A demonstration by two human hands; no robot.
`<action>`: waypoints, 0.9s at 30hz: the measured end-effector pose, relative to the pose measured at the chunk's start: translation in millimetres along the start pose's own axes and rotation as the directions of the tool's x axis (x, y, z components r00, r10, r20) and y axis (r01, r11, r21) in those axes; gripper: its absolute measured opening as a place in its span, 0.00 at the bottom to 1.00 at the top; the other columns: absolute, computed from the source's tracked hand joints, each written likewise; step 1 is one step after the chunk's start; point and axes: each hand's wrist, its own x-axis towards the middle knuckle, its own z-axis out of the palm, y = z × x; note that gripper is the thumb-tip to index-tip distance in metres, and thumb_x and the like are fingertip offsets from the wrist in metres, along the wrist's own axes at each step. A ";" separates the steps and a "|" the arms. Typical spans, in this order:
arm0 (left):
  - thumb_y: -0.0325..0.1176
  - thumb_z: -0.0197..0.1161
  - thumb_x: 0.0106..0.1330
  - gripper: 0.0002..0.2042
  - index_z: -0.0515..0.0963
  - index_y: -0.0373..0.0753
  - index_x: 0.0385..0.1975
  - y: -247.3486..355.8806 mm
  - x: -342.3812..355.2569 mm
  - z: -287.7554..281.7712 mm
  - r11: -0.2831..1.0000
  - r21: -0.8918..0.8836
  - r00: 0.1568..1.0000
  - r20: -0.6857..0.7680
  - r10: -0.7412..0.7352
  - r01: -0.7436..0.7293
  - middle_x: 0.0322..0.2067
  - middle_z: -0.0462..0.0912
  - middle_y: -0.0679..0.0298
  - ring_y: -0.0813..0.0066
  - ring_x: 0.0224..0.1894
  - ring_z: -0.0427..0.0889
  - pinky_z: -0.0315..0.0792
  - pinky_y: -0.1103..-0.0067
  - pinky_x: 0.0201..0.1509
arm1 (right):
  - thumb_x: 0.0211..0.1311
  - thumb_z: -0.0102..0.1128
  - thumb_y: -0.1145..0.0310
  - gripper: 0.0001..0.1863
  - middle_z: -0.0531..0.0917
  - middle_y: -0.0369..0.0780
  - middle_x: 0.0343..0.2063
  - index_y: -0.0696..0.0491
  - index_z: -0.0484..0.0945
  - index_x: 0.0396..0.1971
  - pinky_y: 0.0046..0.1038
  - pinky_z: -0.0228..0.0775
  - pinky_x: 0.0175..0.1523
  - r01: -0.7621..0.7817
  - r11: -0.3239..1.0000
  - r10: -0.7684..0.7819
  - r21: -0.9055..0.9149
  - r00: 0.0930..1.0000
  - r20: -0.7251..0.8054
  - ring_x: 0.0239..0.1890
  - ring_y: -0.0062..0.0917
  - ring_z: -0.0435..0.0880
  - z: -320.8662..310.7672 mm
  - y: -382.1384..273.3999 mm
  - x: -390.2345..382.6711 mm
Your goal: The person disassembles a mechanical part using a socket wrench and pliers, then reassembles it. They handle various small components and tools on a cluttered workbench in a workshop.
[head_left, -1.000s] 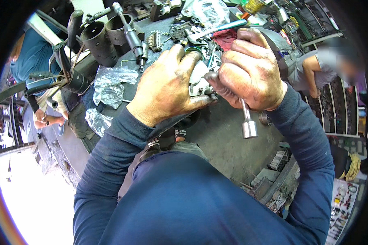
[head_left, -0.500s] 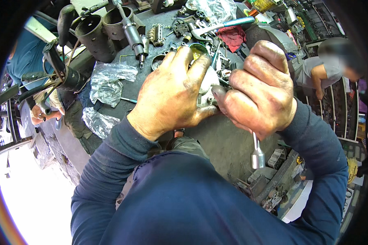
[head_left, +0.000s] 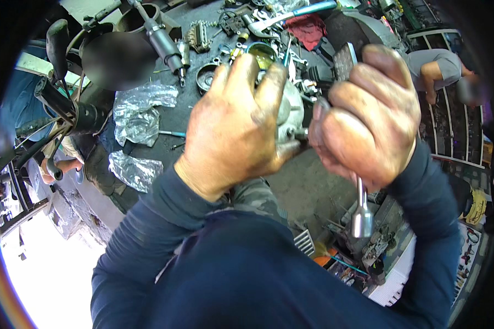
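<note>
My left hand grips a rounded grey metal housing, its fingers over the top and its thumb along the near side; the hand covers much of the part. A small bolt-like metal end sticks out of the housing's right side. To the right, my right hand is closed round a socket wrench, whose shiny socket end points down below the fist. The rest of the wrench is mostly hidden in the fingers. Whether it touches the bolt-like end, I cannot tell.
Beyond my hands lie a blue-handled adjustable wrench, a red cloth, a round metal ring and a cylindrical tool. Clear plastic bags lie to the left. Another person bends at racks on the right.
My right fist has moved right with the socket wrench, and more of the housing and the bolt-like end shows. My left hand keeps its hold. The whole view has shifted slightly.
</note>
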 end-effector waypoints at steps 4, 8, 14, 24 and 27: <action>0.42 0.84 0.41 0.42 0.76 0.32 0.59 -1.9 0.1 -1.8 0.999 -0.010 0.999 -0.020 0.033 -0.033 0.50 0.75 0.47 0.47 0.49 0.78 0.80 0.62 0.51 | 0.39 0.66 0.69 0.08 0.76 0.37 0.19 0.51 0.75 0.19 0.39 0.72 0.45 -0.290 0.949 0.271 -0.120 0.951 -0.151 0.22 0.32 0.76 7.9 -25.1 2.6; 0.44 0.83 0.43 0.41 0.76 0.37 0.61 4.5 2.1 -5.0 1.000 0.017 1.000 0.017 -0.009 0.008 0.49 0.76 0.48 0.48 0.51 0.81 0.80 0.60 0.53 | 0.46 0.72 0.70 0.10 0.78 0.38 0.21 0.51 0.76 0.20 0.40 0.73 0.49 -0.211 0.975 0.204 -0.074 0.975 -0.089 0.24 0.33 0.77 4.3 -17.1 -8.3; 0.55 0.84 0.45 0.42 0.78 0.38 0.59 8.1 3.8 -8.3 0.998 0.063 1.000 0.006 0.011 -0.011 0.45 0.76 0.50 0.49 0.47 0.80 0.79 0.61 0.48 | 0.66 0.66 0.74 0.05 0.83 0.37 0.30 0.55 0.83 0.41 0.34 0.75 0.40 -0.324 0.779 0.224 -0.537 0.944 -0.244 0.27 0.34 0.81 -28.2 42.9 -57.9; 0.60 0.86 0.42 0.61 0.61 0.38 0.76 30.8 -8.0 -3.4 0.952 0.212 0.974 -0.089 -0.206 0.221 0.67 0.68 0.44 0.44 0.68 0.70 0.68 0.54 0.72 | 0.70 0.67 0.69 0.12 0.87 0.37 0.34 0.61 0.83 0.46 0.32 0.77 0.44 -0.654 -0.076 0.935 0.753 0.216 0.282 0.36 0.23 0.82 212.9 149.4 -113.2; 0.58 0.83 0.48 0.60 0.56 0.31 0.77 56.8 -21.0 17.2 0.868 0.174 0.877 -0.224 -0.424 0.464 0.69 0.67 0.45 0.47 0.72 0.67 0.62 0.55 0.76 | 0.63 0.65 0.68 0.16 0.90 0.51 0.37 0.63 0.84 0.45 0.39 0.79 0.50 -0.506 -0.357 0.881 0.785 0.096 0.463 0.42 0.38 0.90 285.1 156.5 -109.8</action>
